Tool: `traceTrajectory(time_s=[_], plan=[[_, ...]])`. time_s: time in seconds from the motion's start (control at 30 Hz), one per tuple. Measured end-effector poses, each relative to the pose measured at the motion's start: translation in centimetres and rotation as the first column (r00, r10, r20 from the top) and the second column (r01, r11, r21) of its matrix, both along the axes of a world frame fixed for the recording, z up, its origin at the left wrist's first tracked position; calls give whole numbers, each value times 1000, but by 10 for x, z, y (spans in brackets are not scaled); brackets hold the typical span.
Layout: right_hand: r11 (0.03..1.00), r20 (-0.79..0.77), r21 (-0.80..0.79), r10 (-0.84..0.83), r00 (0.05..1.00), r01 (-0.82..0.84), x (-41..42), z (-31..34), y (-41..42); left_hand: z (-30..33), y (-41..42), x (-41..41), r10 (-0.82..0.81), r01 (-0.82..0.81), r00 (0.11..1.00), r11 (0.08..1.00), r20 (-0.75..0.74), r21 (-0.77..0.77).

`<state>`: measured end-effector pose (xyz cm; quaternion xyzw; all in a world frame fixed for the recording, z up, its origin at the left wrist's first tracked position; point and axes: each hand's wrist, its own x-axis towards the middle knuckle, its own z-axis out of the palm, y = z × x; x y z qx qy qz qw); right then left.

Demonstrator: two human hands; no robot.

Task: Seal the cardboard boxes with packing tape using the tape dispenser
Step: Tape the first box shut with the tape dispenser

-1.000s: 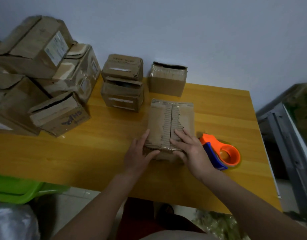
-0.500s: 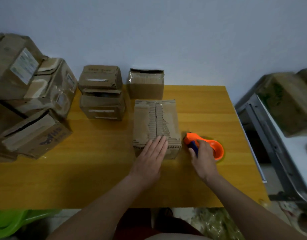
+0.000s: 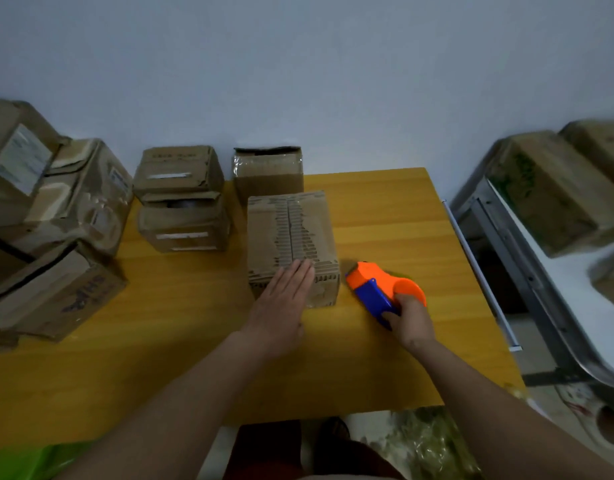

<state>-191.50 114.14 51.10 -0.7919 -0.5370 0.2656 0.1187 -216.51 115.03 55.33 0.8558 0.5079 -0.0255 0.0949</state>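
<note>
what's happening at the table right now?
A person is getting set to tape a cardboard box on the wooden table. The left hand lies flat on the box's near top edge, steadying it. The right hand grips the orange and blue tape dispenser just right of the box, not yet on it. More boxes, some with open flaps, are stacked at the left and back.

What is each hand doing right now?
Left hand: open, flat on the worn brown cardboard box.
Right hand: gripping the orange-and-blue plastic tape dispenser.
</note>
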Motion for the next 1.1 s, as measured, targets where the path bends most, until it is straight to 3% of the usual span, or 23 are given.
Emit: traceTrajectory(time_s=[0.1, 0.17, 0.27, 0.33, 0.43, 0.53, 0.7, 0.83, 0.97, 1.1], plan=[[998, -270, 65, -9, 963, 27, 5, 21, -11, 6, 5, 5, 70, -77, 974, 997, 214, 26], [993, -423, 111, 22, 906, 28, 8, 38, -18, 21, 14, 13, 236, -263, 869, 965, 434, 3], [982, -546, 191, 115, 830, -10, 10, 68, -27, 50, 39, 33, 384, -384, 720, 914, 578, -128], [971, -588, 230, 196, 785, -71, 11, 84, -31, 71, 54, 45, 487, -349, 646, 873, 587, -340], [958, -633, 251, 270, 725, -138, 12, 103, -35, 96, 66, 52, 541, -185, 623, 804, 565, -566], [952, -658, 234, 304, 689, -197, 16, 115, -35, 112, 62, 51, 631, 22, 521, 664, 575, -748], [941, -665, 141, 320, 675, -308, 21, 125, -30, 121, 56, 44, 639, 107, 528, 604, 560, -790], [965, -730, 28, 198, 654, -261, 17, 127, -24, 125, 53, 34, 643, 153, 503, 591, 578, -792], [954, -762, -23, 177, 623, -300, 6, 133, -21, 121, 49, 29, 733, 129, 389, 557, 559, -821], [940, -765, -6, 216, 606, -342, -5, 142, -18, 116, 46, 21, 842, 162, 230, 461, 488, -873]])
